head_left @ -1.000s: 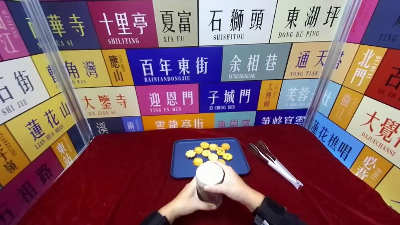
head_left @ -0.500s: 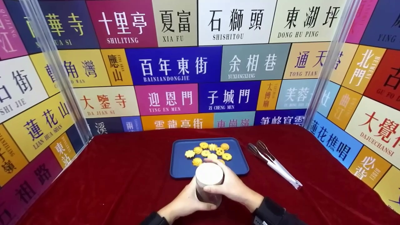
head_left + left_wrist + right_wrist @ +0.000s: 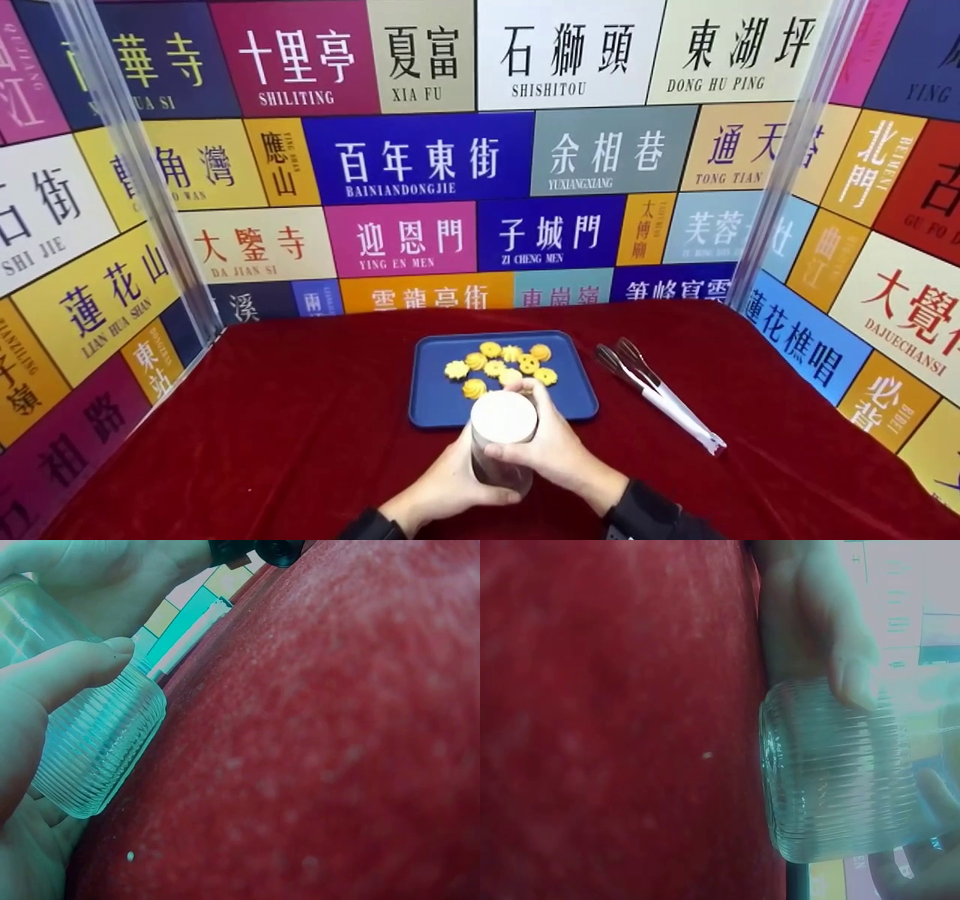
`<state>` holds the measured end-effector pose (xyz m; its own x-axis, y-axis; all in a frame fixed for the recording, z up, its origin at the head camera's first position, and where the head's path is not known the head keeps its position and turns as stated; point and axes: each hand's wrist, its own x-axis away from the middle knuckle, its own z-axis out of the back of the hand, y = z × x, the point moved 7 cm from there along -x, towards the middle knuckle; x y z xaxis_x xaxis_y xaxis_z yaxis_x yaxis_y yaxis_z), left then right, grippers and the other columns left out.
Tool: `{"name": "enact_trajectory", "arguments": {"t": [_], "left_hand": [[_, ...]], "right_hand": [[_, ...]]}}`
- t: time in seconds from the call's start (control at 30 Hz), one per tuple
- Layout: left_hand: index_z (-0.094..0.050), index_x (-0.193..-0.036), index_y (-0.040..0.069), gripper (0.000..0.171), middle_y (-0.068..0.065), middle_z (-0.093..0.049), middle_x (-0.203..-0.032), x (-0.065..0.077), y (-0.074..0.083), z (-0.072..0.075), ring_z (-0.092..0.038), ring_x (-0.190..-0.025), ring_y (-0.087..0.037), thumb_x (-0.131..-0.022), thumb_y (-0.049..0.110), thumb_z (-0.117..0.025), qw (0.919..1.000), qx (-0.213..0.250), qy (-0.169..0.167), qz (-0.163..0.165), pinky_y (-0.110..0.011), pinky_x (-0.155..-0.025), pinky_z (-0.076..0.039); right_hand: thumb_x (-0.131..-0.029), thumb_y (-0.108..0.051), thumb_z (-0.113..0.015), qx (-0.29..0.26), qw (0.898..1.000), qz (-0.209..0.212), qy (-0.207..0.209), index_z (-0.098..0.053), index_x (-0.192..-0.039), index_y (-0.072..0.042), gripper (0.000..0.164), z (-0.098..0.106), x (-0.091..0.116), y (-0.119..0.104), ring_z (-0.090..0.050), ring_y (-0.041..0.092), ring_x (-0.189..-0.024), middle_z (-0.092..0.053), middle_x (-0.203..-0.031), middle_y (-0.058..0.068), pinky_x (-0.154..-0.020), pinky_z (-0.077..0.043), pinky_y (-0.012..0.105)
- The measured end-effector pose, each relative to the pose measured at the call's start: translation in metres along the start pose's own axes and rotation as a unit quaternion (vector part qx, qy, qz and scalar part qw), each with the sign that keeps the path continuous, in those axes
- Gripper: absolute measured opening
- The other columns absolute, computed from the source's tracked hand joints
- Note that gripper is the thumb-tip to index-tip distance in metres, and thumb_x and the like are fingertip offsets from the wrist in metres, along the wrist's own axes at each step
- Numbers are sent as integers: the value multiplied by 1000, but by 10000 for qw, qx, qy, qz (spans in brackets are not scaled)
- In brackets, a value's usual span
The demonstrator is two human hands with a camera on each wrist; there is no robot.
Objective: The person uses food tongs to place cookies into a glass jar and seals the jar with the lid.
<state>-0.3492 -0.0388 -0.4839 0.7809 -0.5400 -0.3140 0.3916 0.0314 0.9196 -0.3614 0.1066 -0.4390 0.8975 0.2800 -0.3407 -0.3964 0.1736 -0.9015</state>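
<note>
A clear ribbed jar (image 3: 840, 780) with a cream-white lid (image 3: 504, 418) stands upright between both hands, close over the red cloth. My left hand (image 3: 446, 480) grips the lower body of the jar, its thumb lying across the front. Higher up, my right hand (image 3: 559, 454) holds the lid from the right side, thumb at the near edge and fingers round the far side. In the left wrist view the ribbed glass (image 3: 105, 746) shows between the left thumb and fingers. The jar looks see-through, with nothing visible inside.
Behind the jar lies a blue tray (image 3: 435, 409) holding several yellow cookies (image 3: 475, 361). Tongs (image 3: 664, 394) with white handles rest on the red cloth (image 3: 300, 427) right of the tray. Colourful sign-printed panels (image 3: 420, 157) enclose the back and sides.
The right hand's fingers have shifted round the far side of the lid toward the right, and its wrist has moved slightly. The left hand and jar stay in place.
</note>
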Motion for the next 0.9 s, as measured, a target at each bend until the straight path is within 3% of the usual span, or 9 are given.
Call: {"name": "enact_trajectory", "arguments": {"t": [0.47,0.9], "left_hand": [[-24,-166,15,111,-3,-49,-157,0,-2,0,-50,-142,-20,-80,15,-95,9999,122,6,-48,-29,-116,-43],[-27,-165,16,109,-1,-50,-156,1,-3,-1,-51,-140,-19,-80,16,-95,10000,59,-13,23,-30,-115,-44]], "right_hand": [[-78,-19,-95,-116,9997,124,-171,-47,-135,-5,75,-2,1,-2,-59,26,-124,-63,-135,12,-106,-47,43],[-84,-20,-90,-731,9953,114,-621,-46,-145,-5,77,-4,-1,5,-54,26,-130,-57,-141,11,-111,-43,38]]}}
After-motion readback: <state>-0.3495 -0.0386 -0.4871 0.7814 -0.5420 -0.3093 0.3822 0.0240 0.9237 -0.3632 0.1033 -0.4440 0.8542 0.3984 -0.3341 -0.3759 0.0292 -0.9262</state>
